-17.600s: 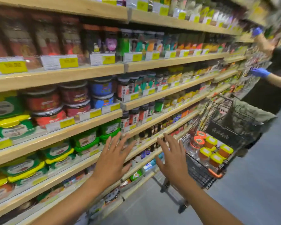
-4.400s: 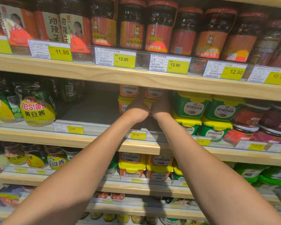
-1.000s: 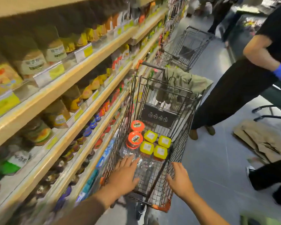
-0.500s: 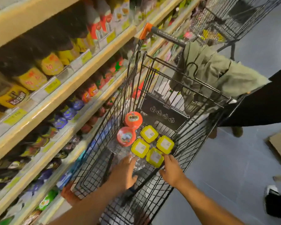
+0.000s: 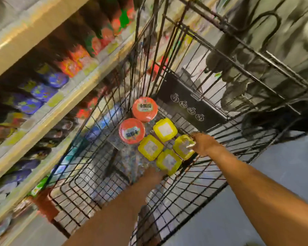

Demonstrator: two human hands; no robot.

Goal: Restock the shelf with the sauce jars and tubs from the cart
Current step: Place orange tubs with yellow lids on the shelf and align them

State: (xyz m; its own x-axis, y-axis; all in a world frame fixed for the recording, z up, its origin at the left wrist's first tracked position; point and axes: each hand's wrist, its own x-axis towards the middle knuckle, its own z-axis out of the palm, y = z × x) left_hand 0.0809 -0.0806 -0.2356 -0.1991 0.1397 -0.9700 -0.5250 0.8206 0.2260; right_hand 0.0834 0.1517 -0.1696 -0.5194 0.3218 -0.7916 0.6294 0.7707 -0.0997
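Cart (image 5: 220, 174): black wire, standing just right of the shelf (image 5: 43, 119).

Stock in the cart is grouped on its floor.
- Two red-lidded jars stand on the left of the group: the far jar (image 5: 144, 108) and the near jar (image 5: 131, 131), touching each other.
- Four yellow-lidded tubs sit packed in a diamond to the right of the jars: far tub (image 5: 165, 129), left tub (image 5: 150, 147), right tub (image 5: 182, 147) and near tub (image 5: 169, 162).
- All six stand upright, lids up, white labels showing.

Right hand (image 5: 204, 143): inside the cart, reaching in over its right wall. The fingers are curled onto the right rim of the right tub, gripping it. The tub sits level with its neighbours.

Left hand (image 5: 154, 175): inside the cart, against the near edge of the near tub. It is blurred and partly under the tub; I cannot tell how the fingers lie.

Shelf: several tiers of dark jars and pouches with yellow price tags, all blurred.

A black panel (image 5: 188, 105) with white icons is on the cart's far wall. An olive cloth (image 5: 283, 32) is draped over the far end.
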